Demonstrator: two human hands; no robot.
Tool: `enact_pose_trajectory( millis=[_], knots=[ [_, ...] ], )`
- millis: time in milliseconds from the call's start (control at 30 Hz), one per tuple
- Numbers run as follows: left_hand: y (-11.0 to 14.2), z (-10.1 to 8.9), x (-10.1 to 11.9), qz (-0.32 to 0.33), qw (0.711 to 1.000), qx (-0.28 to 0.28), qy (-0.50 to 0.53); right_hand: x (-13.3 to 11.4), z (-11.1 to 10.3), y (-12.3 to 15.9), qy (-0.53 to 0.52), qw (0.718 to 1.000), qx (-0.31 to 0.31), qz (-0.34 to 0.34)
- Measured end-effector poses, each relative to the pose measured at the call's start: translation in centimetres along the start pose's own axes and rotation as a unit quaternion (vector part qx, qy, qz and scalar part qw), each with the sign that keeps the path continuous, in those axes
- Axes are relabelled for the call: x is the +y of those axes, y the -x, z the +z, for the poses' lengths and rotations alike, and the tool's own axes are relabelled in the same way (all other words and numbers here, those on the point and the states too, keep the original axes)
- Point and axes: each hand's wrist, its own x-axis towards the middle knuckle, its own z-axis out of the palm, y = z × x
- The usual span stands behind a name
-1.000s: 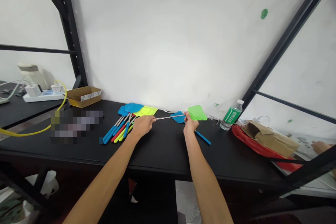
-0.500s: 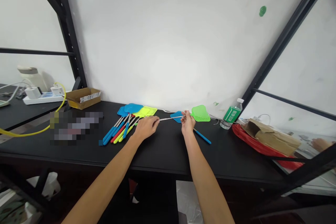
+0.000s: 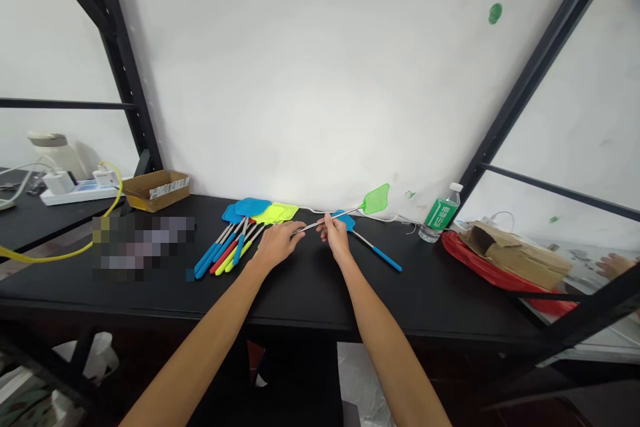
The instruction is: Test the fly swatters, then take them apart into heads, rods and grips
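Note:
A green fly swatter [image 3: 376, 199] with a thin metal rod is held above the black table, its head raised toward the right. My left hand [image 3: 277, 243] is closed around its handle end, which the fingers mostly hide. Along the rod, my right hand [image 3: 336, 235] pinches it between thumb and fingers. Behind and right of that hand lies a blue fly swatter [image 3: 387, 259], its head partly covered. Left of my left hand is a pile of fly swatters [image 3: 253, 207] with blue and yellow heads and blue, red and yellow handles.
A water bottle [image 3: 440, 213] stands at the right, near a red bag [image 3: 465, 259] with torn cardboard [image 3: 520, 257]. A small cardboard box [image 3: 156, 190] and a power strip [image 3: 83, 192] are at the left. Another person's hand [image 3: 616, 267] shows far right.
My right hand has slid left along the rod, from near the swatter's head toward my left hand. The green head has tilted upward. My left hand stays nearly in place.

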Motion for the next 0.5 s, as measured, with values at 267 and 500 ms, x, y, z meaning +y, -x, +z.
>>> enact_pose_trajectory(
  millis=[267,500],
  knots=[
    [-0.44,0.59,-0.21,-0.021,0.999,-0.001,-0.038,0.27,-0.11,-0.49,-0.006,0.999,0.047,0.012],
    [-0.6,0.12,-0.15,-0.041,0.998,-0.009,-0.051,0.26,-0.36,-0.56,-0.017,0.997,0.072,0.014]
  ],
)
